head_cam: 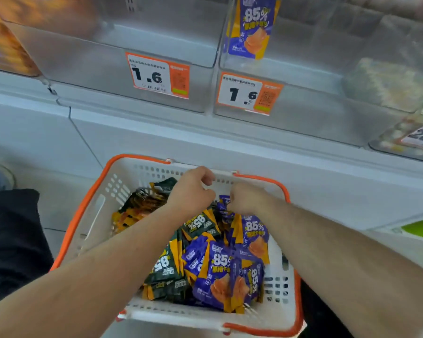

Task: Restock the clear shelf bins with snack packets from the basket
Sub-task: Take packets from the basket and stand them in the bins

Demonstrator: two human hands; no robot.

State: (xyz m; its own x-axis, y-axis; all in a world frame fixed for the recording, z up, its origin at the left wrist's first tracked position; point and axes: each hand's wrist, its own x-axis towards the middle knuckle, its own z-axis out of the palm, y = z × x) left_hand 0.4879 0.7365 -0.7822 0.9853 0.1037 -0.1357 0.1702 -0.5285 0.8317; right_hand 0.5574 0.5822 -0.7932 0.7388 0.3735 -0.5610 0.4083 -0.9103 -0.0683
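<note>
A white basket (95, 230) with an orange rim sits below the shelf, full of purple snack packets (220, 269) and dark green snack packets (166, 269). My left hand (193, 191) hovers over the basket's far side with its fingers curled, and I see nothing in it. My right hand (248, 201) grips purple packets at the back of the pile. Above, the left clear bin (95, 62) looks empty. The right clear bin (303, 69) holds one upright purple packet (253, 28).
Each bin front carries an orange price tag reading 1.6 (156, 74) (249, 93). A bin of orange packets (7, 47) stands at the far left and a bin of pale snacks (388, 81) at the far right. A dark cloth shape (10, 240) lies left of the basket.
</note>
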